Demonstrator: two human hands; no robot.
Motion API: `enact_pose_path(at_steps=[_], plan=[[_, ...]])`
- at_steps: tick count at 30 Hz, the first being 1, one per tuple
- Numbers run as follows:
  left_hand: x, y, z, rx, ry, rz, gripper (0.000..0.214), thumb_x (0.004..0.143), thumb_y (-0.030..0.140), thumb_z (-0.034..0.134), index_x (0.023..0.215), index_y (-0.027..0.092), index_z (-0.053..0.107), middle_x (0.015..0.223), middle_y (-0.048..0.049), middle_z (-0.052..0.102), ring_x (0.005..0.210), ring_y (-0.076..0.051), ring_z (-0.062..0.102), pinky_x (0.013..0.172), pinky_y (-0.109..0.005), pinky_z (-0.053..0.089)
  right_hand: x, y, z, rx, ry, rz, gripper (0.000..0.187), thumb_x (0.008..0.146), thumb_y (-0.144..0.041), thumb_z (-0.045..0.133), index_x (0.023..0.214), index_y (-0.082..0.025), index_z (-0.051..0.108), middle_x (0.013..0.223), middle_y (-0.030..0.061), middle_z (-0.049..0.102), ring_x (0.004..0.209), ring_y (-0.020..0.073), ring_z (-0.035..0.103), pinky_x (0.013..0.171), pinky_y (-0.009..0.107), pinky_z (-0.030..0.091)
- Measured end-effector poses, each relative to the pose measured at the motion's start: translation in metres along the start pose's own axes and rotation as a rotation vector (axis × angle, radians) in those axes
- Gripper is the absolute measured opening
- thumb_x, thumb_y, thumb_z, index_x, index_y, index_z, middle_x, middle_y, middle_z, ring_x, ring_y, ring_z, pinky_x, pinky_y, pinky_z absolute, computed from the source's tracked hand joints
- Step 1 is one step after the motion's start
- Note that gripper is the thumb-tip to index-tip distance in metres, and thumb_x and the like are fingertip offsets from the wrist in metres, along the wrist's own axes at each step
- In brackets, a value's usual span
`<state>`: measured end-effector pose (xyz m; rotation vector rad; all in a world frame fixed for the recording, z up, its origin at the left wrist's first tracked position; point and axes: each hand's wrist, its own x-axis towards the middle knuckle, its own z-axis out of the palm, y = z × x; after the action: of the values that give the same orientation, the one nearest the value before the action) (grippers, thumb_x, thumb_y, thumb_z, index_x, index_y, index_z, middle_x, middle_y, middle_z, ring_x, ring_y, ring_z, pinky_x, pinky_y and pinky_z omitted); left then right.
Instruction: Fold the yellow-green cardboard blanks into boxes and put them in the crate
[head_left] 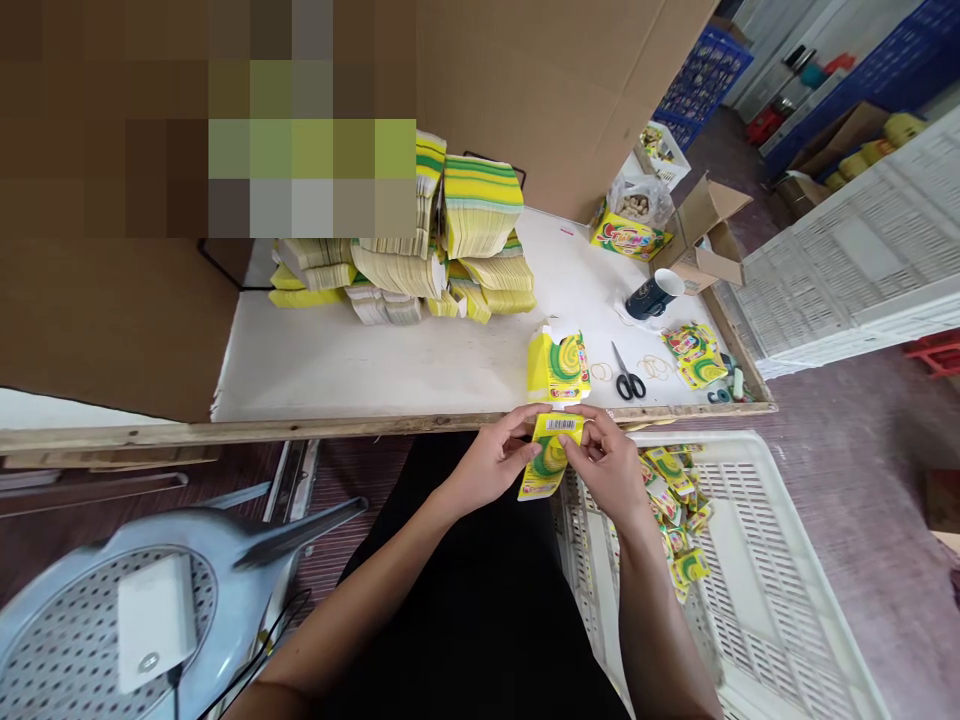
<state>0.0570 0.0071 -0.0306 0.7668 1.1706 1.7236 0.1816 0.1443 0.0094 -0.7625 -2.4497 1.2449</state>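
Observation:
Both hands hold a small yellow carton with a green swirl and a barcode, just off the table's front edge. My left hand pinches its left side, thumb on the front. My right hand grips the right side, its thumb also on the printed face. Right behind the carton, a larger yellow box with a matching swirl stands on the table. Black-handled scissors lie to its right, between thin rubber bands. Whether the held carton is flat or folded out is hard to tell.
Stacks of flat yellow cartons stand on the white table. A dark mug, printed packets and an open cardboard box are at right. Below, a white crate contains small packs. A grey chair bears a white power bank.

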Motion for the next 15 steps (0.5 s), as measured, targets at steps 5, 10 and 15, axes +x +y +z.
enact_pose_path(at_steps=[5,10,15], plan=[[0.001,0.004,0.001,-0.004,0.009,-0.008,0.054,0.087,0.034,0.065,0.136,0.018,0.052,0.119,-0.0124,0.07,0.106,-0.022,0.068,0.09,-0.031,0.055,0.0,-0.006,0.003,-0.046,0.013,0.002,0.032,0.087,-0.027,0.059,0.117,-0.019,0.055,0.058,-0.0091,0.039,0.05,0.0096,0.038,0.05,0.022,0.031],[0.001,0.007,-0.001,0.005,0.074,-0.026,0.053,0.083,0.033,0.071,0.131,0.017,0.057,0.107,-0.01,0.074,0.093,-0.018,0.07,0.083,-0.027,0.055,-0.002,-0.004,0.003,-0.032,0.054,-0.065,0.028,0.09,-0.034,0.061,0.114,-0.019,0.061,0.057,-0.0078,0.04,0.049,0.0101,0.037,0.05,0.023,0.031],[0.003,0.002,0.008,-0.021,0.075,-0.032,0.052,0.079,0.031,0.075,0.127,0.018,0.059,0.107,-0.0099,0.074,0.086,-0.018,0.071,0.076,-0.027,0.056,-0.002,0.006,0.007,0.159,0.161,-0.079,0.023,0.091,-0.038,0.061,0.106,-0.022,0.068,0.092,0.0052,0.066,0.076,0.0166,0.058,0.067,0.029,0.048]])
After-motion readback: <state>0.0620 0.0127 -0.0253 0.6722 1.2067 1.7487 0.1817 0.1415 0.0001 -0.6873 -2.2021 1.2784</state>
